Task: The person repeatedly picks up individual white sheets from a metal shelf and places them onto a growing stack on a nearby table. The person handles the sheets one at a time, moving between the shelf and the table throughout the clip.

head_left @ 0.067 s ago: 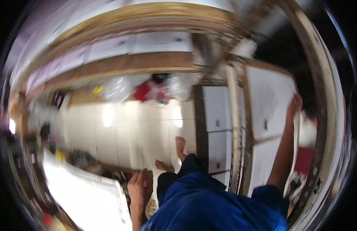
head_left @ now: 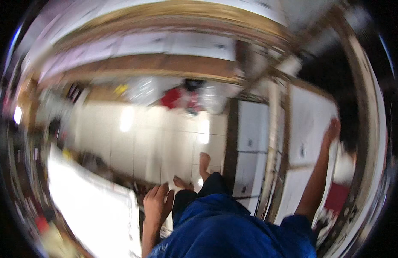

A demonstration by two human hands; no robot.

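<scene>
Reaching far out to the right, the right hand [head_left: 333,129] is at the far right edge of a white panel [head_left: 311,122] framed in brown; blur hides its fingers, so I cannot tell whether its grip is closed on that edge. The left hand [head_left: 157,202] is near the body, just beside a bright white sheet-like surface [head_left: 93,204] on the left, its grip loose, fingers bent and thumb slightly apart. Between the white panel and a lower row of white panels [head_left: 252,133] stands a pale pole [head_left: 273,103]. On the far side of the tiled floor [head_left: 154,135] lie clear plastic bags [head_left: 143,91] and a red item [head_left: 170,99], below a long brown shelf [head_left: 177,65]. Bare feet [head_left: 204,160] stand on the tiles.
</scene>
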